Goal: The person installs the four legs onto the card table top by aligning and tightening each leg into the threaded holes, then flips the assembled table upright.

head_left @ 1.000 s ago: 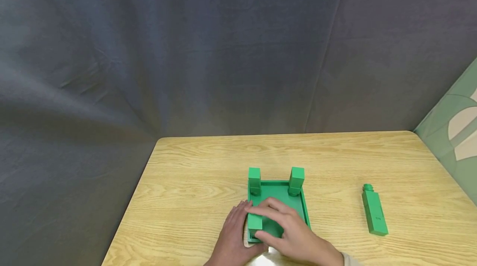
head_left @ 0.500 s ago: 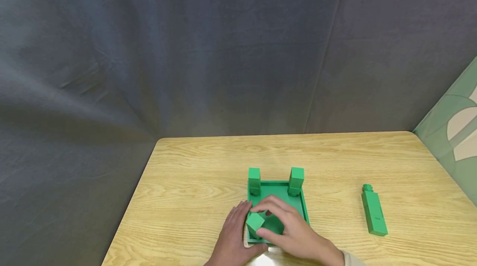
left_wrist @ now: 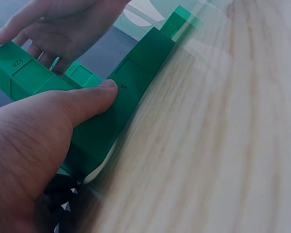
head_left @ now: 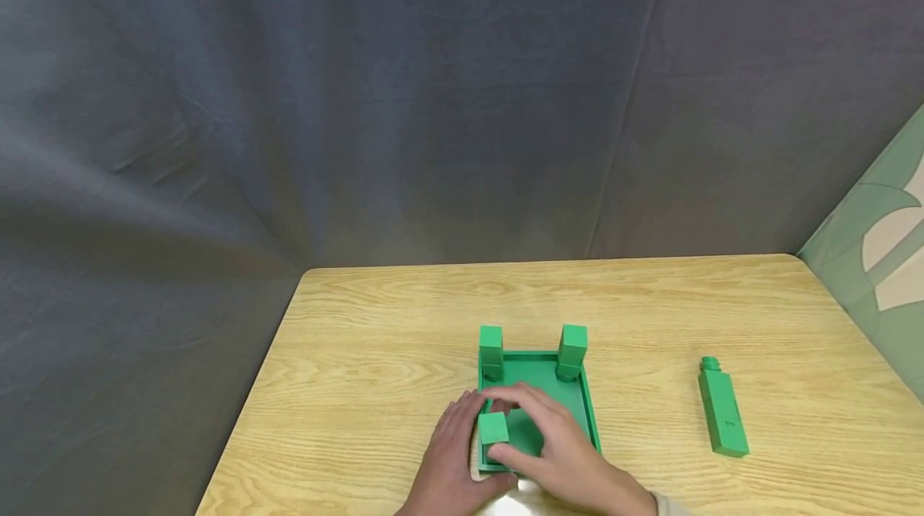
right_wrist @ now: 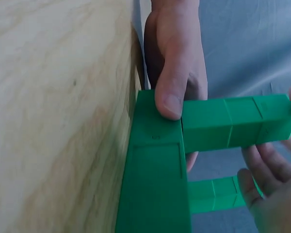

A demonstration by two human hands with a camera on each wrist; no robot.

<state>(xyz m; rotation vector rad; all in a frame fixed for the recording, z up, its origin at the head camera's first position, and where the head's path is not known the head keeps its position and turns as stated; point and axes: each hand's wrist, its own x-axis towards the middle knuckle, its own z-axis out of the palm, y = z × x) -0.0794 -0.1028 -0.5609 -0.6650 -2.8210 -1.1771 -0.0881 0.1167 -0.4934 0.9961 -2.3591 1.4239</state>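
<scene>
A green tabletop (head_left: 572,396), rimmed like a shallow tray, lies underside up near the table's front edge. Its near-left corner bears an upright square green leg (head_left: 494,428). My right hand (head_left: 570,452) curls round the leg's upper part, thumb on its near side and fingers behind; the right wrist view also has that hand (right_wrist: 279,189) at the leg's free end. Along the tabletop's left side lie the fingers of my left hand (head_left: 455,452), which grips this corner. In the left wrist view, its thumb (left_wrist: 94,101) presses the outer side wall. The leg's lower end is partly hidden.
Two more legs stand in the far corners, one at left (head_left: 492,346) and one at right (head_left: 573,346). A loose leg (head_left: 723,412) with a threaded end lies on the wooden table (head_left: 375,339) to the right. Grey cloth (head_left: 447,99) hangs behind.
The near-left leg has turned: its top was square-on, then diagonal, and is square-on again. My right fingers shifted round it. My left hand and the tabletop stayed put.
</scene>
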